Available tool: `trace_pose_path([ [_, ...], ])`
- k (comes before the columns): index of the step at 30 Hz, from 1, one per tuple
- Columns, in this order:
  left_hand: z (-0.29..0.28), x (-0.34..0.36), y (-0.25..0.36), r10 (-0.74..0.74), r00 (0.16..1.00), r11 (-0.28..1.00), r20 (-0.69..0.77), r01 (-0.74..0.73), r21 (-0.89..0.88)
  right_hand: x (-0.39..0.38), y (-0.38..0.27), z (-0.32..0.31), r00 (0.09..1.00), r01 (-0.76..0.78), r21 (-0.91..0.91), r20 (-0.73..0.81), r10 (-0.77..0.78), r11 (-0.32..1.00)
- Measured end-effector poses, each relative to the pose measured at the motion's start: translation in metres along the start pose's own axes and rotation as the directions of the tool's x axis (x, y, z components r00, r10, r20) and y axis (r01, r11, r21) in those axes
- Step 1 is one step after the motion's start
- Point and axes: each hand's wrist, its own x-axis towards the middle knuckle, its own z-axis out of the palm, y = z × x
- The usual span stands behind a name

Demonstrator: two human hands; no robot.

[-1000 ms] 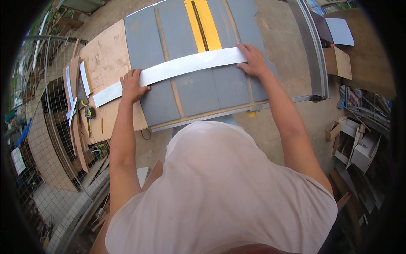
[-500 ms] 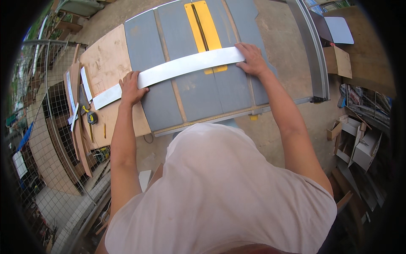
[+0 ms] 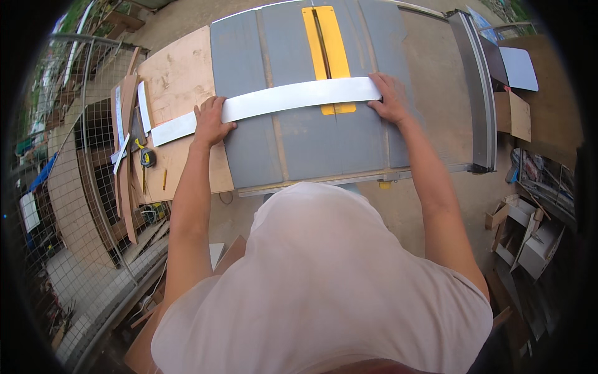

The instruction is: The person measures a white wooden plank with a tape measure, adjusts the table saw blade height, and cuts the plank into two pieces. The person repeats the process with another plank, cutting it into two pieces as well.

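Note:
A long white strip of board [image 3: 293, 100] lies across the grey top of a table saw [image 3: 317, 149] and over the yellow insert plate [image 3: 342, 59] with its dark slot. Near its right end, my right hand [image 3: 390, 101] grips the strip, thumb on the near edge and fingers over the far side. My left hand [image 3: 213, 123] is closed round the strip further left, where the saw top meets a plywood panel [image 3: 177, 78]. Beyond my left hand, the strip's left end rests on the plywood. No blade can be made out in the slot.
On the plywood at left are a tape measure [image 3: 147, 157], a pencil [image 3: 164, 179] and several wood offcuts [image 3: 128, 156]. A metal rail [image 3: 476, 93] bounds the saw at right. Wire fencing [image 3: 62, 187] stands at far left; boxes and scrap [image 3: 526, 230] lie at right.
The whole scene has shifted slightly right in the picture as my head moved. Both hands keep their hold, and the strip shows no clear movement on the saw top.

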Motion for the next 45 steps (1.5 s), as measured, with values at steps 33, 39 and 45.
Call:
trace_pose_path([
  [33,-0.043,0.001,-0.132,0.146,0.988,0.987,0.046,-0.149,0.065,-0.010,-0.092,0.008,0.998,-0.053,-0.097,0.029,0.056,0.994],
  [39,-0.040,-0.025,-0.151,0.032,0.998,0.997,0.050,-0.035,0.072,-0.007,-0.120,0.027,0.995,-0.085,-0.045,0.042,0.087,0.995],
  [45,-0.028,-0.020,-0.095,0.099,0.995,0.992,0.030,-0.101,0.076,-0.016,-0.070,0.009,0.991,-0.122,-0.008,0.052,0.122,0.993],
])
